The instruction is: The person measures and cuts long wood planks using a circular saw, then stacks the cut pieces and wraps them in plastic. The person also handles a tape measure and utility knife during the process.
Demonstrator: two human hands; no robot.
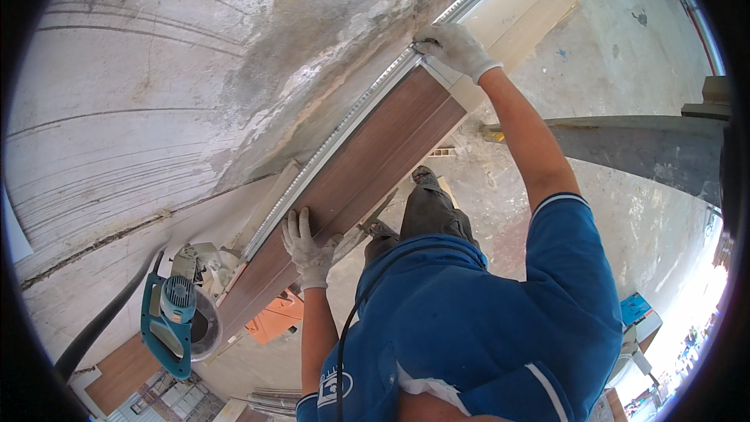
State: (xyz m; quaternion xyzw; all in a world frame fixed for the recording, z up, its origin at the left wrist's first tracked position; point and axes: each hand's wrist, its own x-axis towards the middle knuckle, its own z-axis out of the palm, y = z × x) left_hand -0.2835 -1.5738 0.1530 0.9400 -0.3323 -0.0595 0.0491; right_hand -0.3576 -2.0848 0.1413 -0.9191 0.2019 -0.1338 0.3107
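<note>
The plank slants up from beside the saw, a rail along its far edge. The left hand rests on it, fingers spread; the right hand curls over the rail, how tightly I cannot tell. Apparently it's steadying work; any shift calls for even pressure.

bright daylight enters at four o'clock, where glare washes detail to white. the pale grey, stained concrete floor at two o'clock is evenly lit, shadows soft. a long, flat-sided grey beam bows through fisheye distortion; black vignetting closes in at three and nine o'clock.
</note>
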